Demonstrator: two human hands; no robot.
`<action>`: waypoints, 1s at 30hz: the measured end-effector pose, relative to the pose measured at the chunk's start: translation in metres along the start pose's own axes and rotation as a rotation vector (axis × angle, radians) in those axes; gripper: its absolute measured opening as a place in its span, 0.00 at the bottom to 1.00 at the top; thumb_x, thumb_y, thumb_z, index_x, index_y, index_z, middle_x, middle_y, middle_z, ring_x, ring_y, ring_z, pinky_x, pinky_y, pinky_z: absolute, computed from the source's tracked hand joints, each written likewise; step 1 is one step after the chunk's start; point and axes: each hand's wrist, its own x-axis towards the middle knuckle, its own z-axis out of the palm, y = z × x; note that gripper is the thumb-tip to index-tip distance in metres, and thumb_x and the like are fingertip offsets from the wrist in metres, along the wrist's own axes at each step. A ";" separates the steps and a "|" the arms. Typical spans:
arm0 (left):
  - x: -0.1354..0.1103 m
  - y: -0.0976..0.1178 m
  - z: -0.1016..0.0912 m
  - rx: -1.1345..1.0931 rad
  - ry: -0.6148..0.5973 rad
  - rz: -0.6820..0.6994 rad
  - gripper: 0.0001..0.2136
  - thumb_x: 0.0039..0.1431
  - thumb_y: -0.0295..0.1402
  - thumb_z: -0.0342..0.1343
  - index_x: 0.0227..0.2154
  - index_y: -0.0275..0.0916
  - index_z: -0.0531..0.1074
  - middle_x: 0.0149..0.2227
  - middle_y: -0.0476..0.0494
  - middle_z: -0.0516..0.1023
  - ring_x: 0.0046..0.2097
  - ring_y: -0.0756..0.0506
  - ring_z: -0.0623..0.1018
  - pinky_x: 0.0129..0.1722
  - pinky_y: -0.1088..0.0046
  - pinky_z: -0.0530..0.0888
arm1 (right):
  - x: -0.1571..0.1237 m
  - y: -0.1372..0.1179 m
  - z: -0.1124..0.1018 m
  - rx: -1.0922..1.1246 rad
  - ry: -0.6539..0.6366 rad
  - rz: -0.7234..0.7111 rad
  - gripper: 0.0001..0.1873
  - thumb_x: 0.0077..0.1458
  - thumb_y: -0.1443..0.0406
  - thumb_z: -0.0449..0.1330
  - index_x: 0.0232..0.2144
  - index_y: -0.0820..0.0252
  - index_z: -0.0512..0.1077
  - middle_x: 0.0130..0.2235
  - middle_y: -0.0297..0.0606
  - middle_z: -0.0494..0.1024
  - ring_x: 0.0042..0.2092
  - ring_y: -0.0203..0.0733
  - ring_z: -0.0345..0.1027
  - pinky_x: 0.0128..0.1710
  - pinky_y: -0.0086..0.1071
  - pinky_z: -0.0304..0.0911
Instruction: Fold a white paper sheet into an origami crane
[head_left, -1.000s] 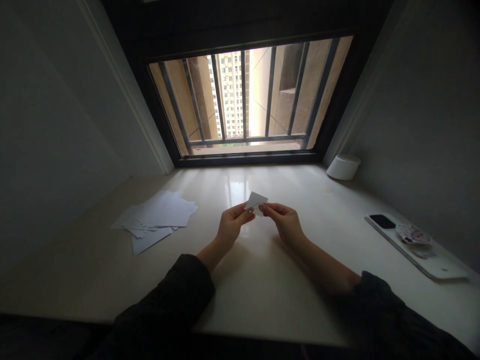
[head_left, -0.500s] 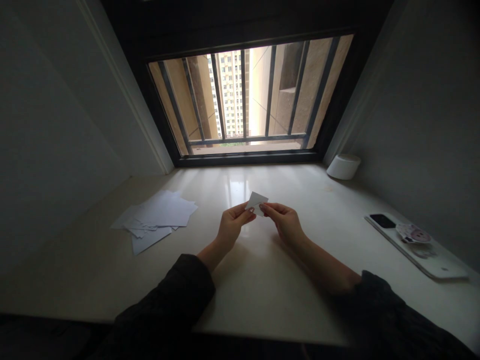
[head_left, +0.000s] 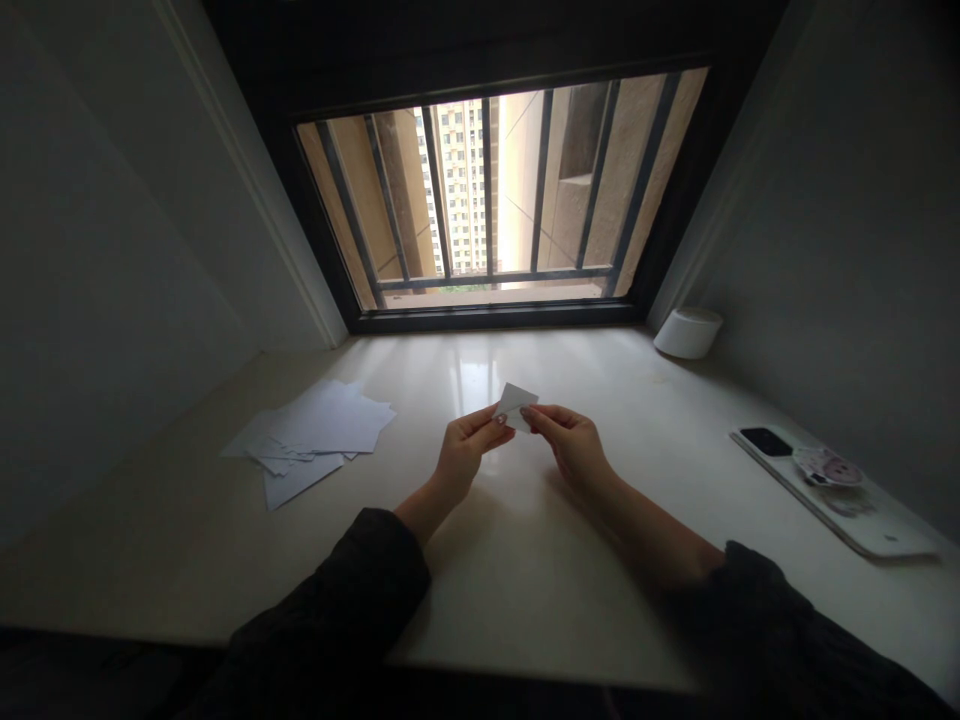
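A small piece of folded white paper (head_left: 519,396) is held up over the pale sill, between my two hands. My left hand (head_left: 466,448) pinches its left side, thumb in front and fingers behind. On the right side, my right hand (head_left: 571,438) grips the lower edge between thumb and forefinger. A crease or overlapping edge runs across the paper; its back is hidden from me. Both hands are closed on the same piece, their fingertips close together.
Loose white paper sheets (head_left: 330,425) lie in a pile to the left, smaller pieces among them. A white phone (head_left: 870,515) with a round grip lies at the right. Behind it, a white cylindrical object (head_left: 688,333) stands by the wall. A barred window (head_left: 491,318) closes the far side.
The paper and my fingertips have shifted very slightly to the right. Both hands keep their hold, and everything else stays where it was.
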 end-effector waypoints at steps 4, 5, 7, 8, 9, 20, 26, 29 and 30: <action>0.001 0.000 -0.002 -0.062 0.009 -0.033 0.18 0.46 0.34 0.62 0.42 0.35 0.76 0.40 0.40 0.79 0.44 0.40 0.76 0.51 0.58 0.67 | 0.000 0.000 0.001 -0.016 0.013 0.000 0.13 0.35 0.57 0.70 0.25 0.60 0.78 0.26 0.38 0.78 0.30 0.40 0.69 0.35 0.36 0.66; 0.001 -0.001 -0.002 -0.073 0.011 -0.036 0.18 0.46 0.33 0.62 0.42 0.35 0.76 0.40 0.39 0.79 0.44 0.40 0.76 0.51 0.58 0.67 | 0.000 -0.001 0.001 -0.025 0.018 0.000 0.14 0.35 0.57 0.70 0.25 0.60 0.78 0.26 0.38 0.78 0.30 0.41 0.70 0.35 0.37 0.66; 0.002 -0.001 -0.003 -0.086 0.010 -0.041 0.18 0.45 0.33 0.63 0.42 0.35 0.76 0.40 0.40 0.79 0.45 0.40 0.76 0.52 0.58 0.67 | -0.001 -0.002 0.001 -0.046 0.026 -0.004 0.14 0.35 0.56 0.70 0.25 0.60 0.78 0.26 0.39 0.78 0.31 0.42 0.70 0.35 0.37 0.66; 0.002 -0.001 -0.003 -0.087 0.011 -0.040 0.18 0.45 0.33 0.63 0.42 0.36 0.76 0.40 0.40 0.79 0.45 0.40 0.76 0.52 0.58 0.67 | -0.001 -0.003 0.000 -0.060 0.028 -0.013 0.15 0.35 0.56 0.70 0.25 0.59 0.78 0.26 0.39 0.78 0.31 0.42 0.71 0.35 0.37 0.66; 0.002 -0.001 -0.003 -0.081 0.013 -0.036 0.18 0.45 0.33 0.63 0.42 0.36 0.76 0.41 0.40 0.79 0.45 0.40 0.76 0.52 0.58 0.67 | -0.001 -0.005 0.000 -0.078 0.024 -0.024 0.15 0.35 0.56 0.70 0.25 0.59 0.78 0.27 0.39 0.79 0.31 0.42 0.71 0.35 0.37 0.67; 0.003 -0.002 -0.003 0.131 0.075 0.011 0.17 0.45 0.36 0.64 0.40 0.36 0.77 0.39 0.40 0.80 0.42 0.42 0.77 0.47 0.61 0.70 | -0.009 -0.016 0.004 -0.168 -0.017 -0.085 0.18 0.34 0.55 0.70 0.28 0.59 0.78 0.29 0.40 0.80 0.32 0.44 0.73 0.38 0.41 0.69; 0.004 -0.004 -0.004 0.131 0.062 -0.012 0.17 0.45 0.36 0.64 0.38 0.36 0.77 0.39 0.40 0.80 0.41 0.43 0.77 0.47 0.62 0.71 | -0.006 -0.014 0.002 -0.169 -0.002 -0.074 0.17 0.34 0.56 0.70 0.27 0.60 0.78 0.26 0.38 0.79 0.28 0.40 0.70 0.33 0.37 0.68; 0.004 -0.003 -0.004 0.149 0.055 -0.007 0.16 0.44 0.37 0.64 0.37 0.35 0.77 0.38 0.40 0.80 0.40 0.43 0.78 0.46 0.62 0.71 | -0.005 -0.013 0.002 -0.163 -0.029 -0.086 0.17 0.34 0.55 0.70 0.26 0.60 0.76 0.25 0.38 0.78 0.26 0.39 0.68 0.29 0.36 0.66; 0.003 -0.002 -0.004 0.163 0.054 -0.002 0.16 0.44 0.37 0.65 0.37 0.35 0.78 0.37 0.40 0.80 0.39 0.43 0.78 0.45 0.62 0.72 | -0.005 -0.012 0.002 -0.156 -0.039 -0.097 0.18 0.33 0.55 0.70 0.26 0.59 0.75 0.24 0.37 0.77 0.26 0.38 0.68 0.28 0.35 0.66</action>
